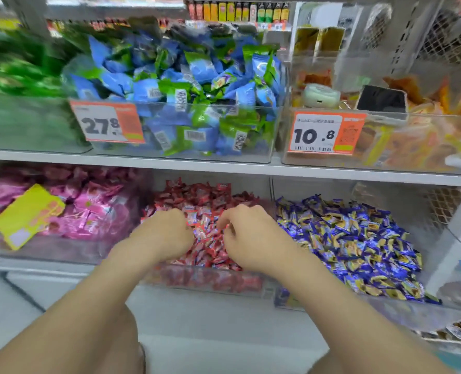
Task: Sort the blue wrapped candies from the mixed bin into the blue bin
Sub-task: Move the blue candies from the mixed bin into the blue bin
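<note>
The left hand (164, 233) and right hand (248, 234) were held close together in the mixed bin (205, 279), fingers curled into red candies (205, 195); whether anything was gripped could not be told. Blue wrapped candies (353, 247) were heaped in the blue bin (359, 300), just right.

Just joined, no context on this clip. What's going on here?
A person has the left hand and right hand dug into the red candy bin on the lower shelf, fingers curled into the pile. Whether either grips a candy is not visible. The blue candy bin stands just to the right, with no hand over it.
</note>
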Motion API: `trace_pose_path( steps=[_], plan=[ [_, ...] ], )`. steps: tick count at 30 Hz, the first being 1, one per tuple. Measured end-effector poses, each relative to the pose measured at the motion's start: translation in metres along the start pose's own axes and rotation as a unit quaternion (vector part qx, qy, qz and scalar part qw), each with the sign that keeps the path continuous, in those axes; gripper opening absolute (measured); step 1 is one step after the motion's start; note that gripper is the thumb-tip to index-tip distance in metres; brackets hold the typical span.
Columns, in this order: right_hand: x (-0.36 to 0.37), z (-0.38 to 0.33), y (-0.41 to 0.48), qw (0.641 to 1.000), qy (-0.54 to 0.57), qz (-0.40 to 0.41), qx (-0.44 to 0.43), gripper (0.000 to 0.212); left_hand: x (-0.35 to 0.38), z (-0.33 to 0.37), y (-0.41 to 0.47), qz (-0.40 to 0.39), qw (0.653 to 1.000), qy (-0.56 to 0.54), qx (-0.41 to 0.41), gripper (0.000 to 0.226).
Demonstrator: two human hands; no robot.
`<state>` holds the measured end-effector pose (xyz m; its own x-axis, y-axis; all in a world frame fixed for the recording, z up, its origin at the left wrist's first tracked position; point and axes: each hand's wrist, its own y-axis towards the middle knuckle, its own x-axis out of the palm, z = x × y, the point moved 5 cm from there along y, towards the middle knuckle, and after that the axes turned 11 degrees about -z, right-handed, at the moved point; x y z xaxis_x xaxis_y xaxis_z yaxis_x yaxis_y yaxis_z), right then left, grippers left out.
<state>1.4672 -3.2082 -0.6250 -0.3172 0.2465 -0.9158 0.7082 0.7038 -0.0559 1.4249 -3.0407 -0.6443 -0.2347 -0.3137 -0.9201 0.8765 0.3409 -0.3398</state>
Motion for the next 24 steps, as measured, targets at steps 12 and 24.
trace_pose_path(
  steps=[12, 24],
  plan=[
    [0.056, 0.010, 0.068, 0.925, -0.047, -0.316, 0.205, 0.071, 0.024, -0.065, 0.045, -0.263, 0.949, -0.150, -0.092, 0.011],
    [0.090, 0.002, 0.099, 0.888, 0.277, -0.281, 0.235, 0.070, 0.050, -0.042, 0.067, -0.217, 0.849, -0.477, -0.072, 0.039]
  ],
)
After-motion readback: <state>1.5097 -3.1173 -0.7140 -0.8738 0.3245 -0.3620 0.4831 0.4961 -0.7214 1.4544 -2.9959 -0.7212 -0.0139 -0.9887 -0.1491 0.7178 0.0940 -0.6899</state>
